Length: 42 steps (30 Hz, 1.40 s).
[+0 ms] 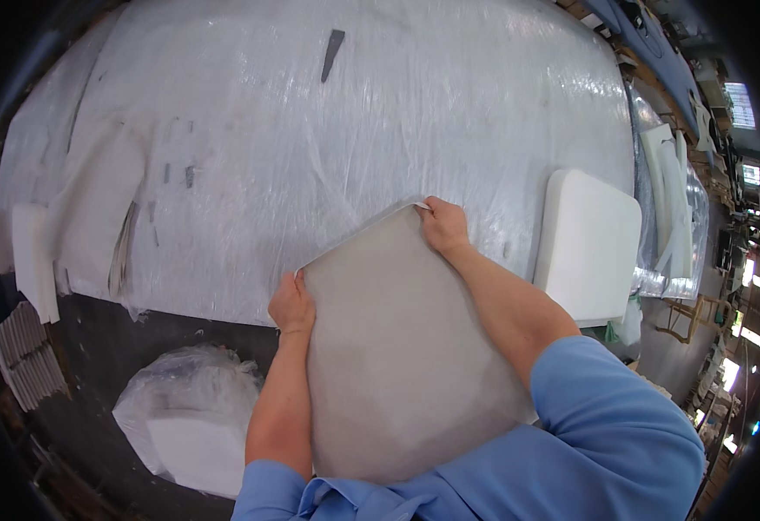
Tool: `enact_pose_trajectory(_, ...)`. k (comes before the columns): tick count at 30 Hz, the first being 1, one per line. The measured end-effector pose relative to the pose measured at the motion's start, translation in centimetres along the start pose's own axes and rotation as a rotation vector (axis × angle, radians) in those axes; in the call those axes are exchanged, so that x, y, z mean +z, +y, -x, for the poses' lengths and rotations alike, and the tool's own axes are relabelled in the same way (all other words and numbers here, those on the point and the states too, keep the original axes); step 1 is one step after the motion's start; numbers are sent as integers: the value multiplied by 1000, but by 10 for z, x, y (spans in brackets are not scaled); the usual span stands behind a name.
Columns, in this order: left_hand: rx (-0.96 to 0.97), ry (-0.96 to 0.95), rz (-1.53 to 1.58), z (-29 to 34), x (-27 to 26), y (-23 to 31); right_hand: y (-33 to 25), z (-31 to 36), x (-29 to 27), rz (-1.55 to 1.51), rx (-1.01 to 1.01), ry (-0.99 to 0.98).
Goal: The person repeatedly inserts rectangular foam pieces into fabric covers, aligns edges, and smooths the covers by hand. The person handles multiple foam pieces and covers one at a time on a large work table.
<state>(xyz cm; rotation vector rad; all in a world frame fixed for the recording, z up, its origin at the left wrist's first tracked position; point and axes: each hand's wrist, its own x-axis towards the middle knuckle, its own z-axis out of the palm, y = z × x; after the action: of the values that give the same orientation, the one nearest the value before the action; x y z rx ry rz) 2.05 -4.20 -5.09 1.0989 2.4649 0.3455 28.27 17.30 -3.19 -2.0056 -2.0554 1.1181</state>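
Observation:
A light grey-beige fabric piece, shaped like a cushion cover, is stretched between my hands and hangs down against my blue shirt. My left hand is closed on its left upper corner. At the right upper corner, my right hand pinches the edge, where a bit of white lining shows. The upper edge runs taut and slants up toward the right. Beyond it lies a large table covered in clear plastic film. A white foam cushion with rounded corners rests at the table's right side.
White foam or batting pieces lie on the table's left end. A dark grey scrap is near the far side. On the floor at lower left sits a clear plastic bag with white padding inside. More white strips lie beyond the cushion.

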Motion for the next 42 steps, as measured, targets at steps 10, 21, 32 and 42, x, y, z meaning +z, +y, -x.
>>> enact_pose_trajectory(10, 23, -185, 81, 0, -53, -12, -47, 32, -90, 294, -207, -378)
enact_pose_trajectory(21, -386, -649, 591, 128, -137, -6, -13, 136, -182, 102, 399, -775)
enact_pose_trajectory(32, -813, -688, 391, 53, -61, -45, 3, 61, -118, 367, 315, -808)
enact_pose_trajectory(42, -790, -654, 493, 31, -36, -52, 15, 38, -87, 341, 258, -687)
